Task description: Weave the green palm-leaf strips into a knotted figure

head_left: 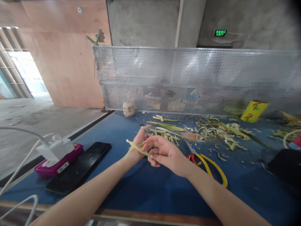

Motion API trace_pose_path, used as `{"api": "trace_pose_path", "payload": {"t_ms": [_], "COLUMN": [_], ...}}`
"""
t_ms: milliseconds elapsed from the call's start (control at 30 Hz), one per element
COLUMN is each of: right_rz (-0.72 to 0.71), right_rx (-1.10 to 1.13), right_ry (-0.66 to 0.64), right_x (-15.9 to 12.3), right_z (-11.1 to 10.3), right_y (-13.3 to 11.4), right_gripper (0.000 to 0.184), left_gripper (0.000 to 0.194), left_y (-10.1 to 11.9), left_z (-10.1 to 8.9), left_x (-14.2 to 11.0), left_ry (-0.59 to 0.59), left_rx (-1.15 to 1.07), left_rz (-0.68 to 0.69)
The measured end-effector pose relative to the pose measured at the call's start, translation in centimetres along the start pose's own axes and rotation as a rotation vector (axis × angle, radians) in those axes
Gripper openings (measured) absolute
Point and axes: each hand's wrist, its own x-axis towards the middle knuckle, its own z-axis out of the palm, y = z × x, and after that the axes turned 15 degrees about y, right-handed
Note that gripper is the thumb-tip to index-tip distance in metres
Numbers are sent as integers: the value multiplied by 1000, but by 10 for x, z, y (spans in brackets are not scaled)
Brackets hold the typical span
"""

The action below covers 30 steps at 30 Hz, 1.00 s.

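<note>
My right hand (166, 153) is closed, its fingers pinching one end of a pale yellow-green plant strip (133, 144). The strip's other end lies slanted across my left wrist. Just behind it, my left hand (140, 137) is turned partly sideways with the thumb stretched out; my right hand hides some of its fingers. Both hands are over the blue tabletop (141, 191). Beyond them lie loose long green stalks (170, 126) and a heap of peeled scraps (225, 131). Scissors (204, 160) with yellow and red handles lie partly open beside my right forearm.
On the left are a black phone (80, 168) and a purple power strip (58, 166) with a white charger (55, 149) and cables. A wrapped roll (128, 109) and a yellow roll (254, 111) stand near the perforated metal screen (150, 69). A dark object (285, 168) sits at right.
</note>
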Motion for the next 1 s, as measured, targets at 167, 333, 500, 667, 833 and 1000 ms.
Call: {"api": "trace_pose_path", "payload": {"t_ms": [167,333,500,667,833,1000], "right_rz": [20,-30,-49,-107,124,192], "right_rx": [-22,-42,-61,-87,-204,-313], "right_ry": [-55,-84,-57,341,479,366], "right_x": [-1,-1,3,16,25,21], "right_z": [1,-4,-16,-39,-54,-42], "right_y": [3,-1,-5,-3,2,8], "right_gripper": [25,37,31,20,21,28], "left_gripper": [44,52,58,62,78,98], "left_y": [0,6,9,8,10,5], "left_z": [1,-3,-3,2,0,-4], "left_x": [6,-3,-9,-7,-7,-8], "left_ry": [81,111,134,106,69,-73], "left_rx": [-38,-72,-71,-61,-29,128], "left_rz": [-60,-10,38,60,112,300]}}
